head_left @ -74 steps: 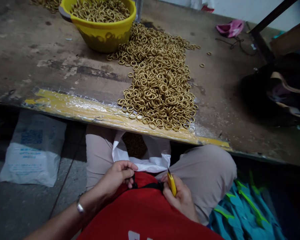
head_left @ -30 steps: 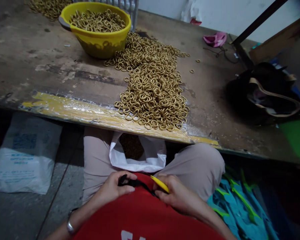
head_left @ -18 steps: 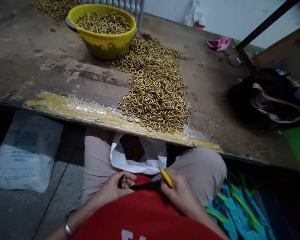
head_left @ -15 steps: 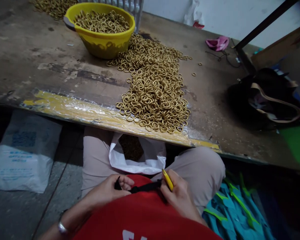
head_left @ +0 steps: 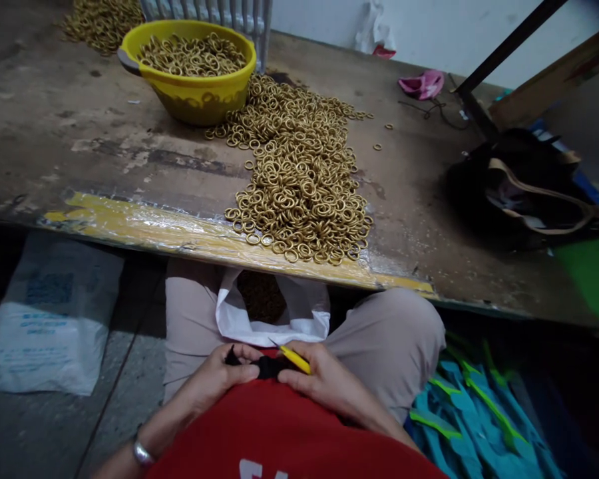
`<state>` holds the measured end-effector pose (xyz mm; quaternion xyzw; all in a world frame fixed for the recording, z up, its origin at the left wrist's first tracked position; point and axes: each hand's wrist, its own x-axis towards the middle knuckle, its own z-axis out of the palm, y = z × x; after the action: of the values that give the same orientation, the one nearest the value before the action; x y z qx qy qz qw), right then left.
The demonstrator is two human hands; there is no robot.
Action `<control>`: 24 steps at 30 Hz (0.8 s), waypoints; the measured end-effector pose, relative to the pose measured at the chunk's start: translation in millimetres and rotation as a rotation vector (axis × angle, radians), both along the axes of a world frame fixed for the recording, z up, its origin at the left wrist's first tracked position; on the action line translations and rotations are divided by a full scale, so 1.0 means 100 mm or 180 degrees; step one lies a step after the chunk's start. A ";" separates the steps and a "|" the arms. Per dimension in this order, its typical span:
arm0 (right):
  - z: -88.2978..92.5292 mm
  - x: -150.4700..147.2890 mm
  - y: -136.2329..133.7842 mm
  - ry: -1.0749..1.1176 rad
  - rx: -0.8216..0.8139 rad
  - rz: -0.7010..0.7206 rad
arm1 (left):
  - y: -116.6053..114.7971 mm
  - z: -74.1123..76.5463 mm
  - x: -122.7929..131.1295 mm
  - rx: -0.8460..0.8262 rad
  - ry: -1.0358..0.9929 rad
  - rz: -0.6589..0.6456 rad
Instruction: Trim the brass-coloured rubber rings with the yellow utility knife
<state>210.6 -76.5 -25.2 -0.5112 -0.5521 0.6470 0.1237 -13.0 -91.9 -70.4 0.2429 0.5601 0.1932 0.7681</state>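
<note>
In front of my red shirt, my left hand (head_left: 224, 374) is closed on one end of a black strip of cloth (head_left: 269, 367), a short tip of it poking up past the fingers. My right hand (head_left: 322, 376) grips a small yellow tool (head_left: 297, 360) with a thin pointed tip, directed up and left. The right thumb and fingers also touch the black strip's other end. Between my knees, just beyond the hands, an open white sack (head_left: 274, 330) holds dark small pieces that are hard to make out.
On the worn table lies a heap of brass-coloured rings (head_left: 304, 189) beside a yellow basin (head_left: 199, 100) full of rings. A black bag (head_left: 519, 193) sits at right. A white printed sack (head_left: 50, 319) stands at left; teal cloth pieces (head_left: 449, 406) lie low right.
My right hand has moved left, close to my left hand, and the stretch of black strip between them is shorter. The yellow tool now tips toward the left. The view has shifted slightly.
</note>
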 end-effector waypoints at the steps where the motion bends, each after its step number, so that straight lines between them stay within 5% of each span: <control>1: -0.02 -0.01 0.02 0.0140 -0.0237 0.0047 | -0.01 0.00 -0.01 0.0010 -0.0049 0.0023; 5: -0.15 -0.01 0.08 0.0646 -0.1133 -0.0163 | -0.06 -0.04 -0.05 0.0066 -0.0125 0.0006; 8: -0.19 -0.03 0.09 0.0682 -0.1244 -0.0330 | -0.09 -0.10 -0.07 0.0132 -0.0223 -0.0108; 12: -0.15 -0.12 0.09 0.0652 -0.0934 -0.0356 | -0.11 -0.12 -0.08 0.0123 -0.0338 -0.0243; 19: -0.01 -0.27 0.12 0.0142 0.0385 0.0187 | -0.11 -0.11 -0.07 0.0229 -0.0252 -0.0071; 24: 0.02 -0.34 0.11 -0.0241 0.0490 0.0357 | -0.06 -0.09 -0.05 0.0234 -0.0188 -0.0133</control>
<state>177.0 -65.8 -22.8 -0.4925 -0.6322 0.5887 0.1053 -17.8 -98.2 -79.1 0.2768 0.5245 0.2047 0.7787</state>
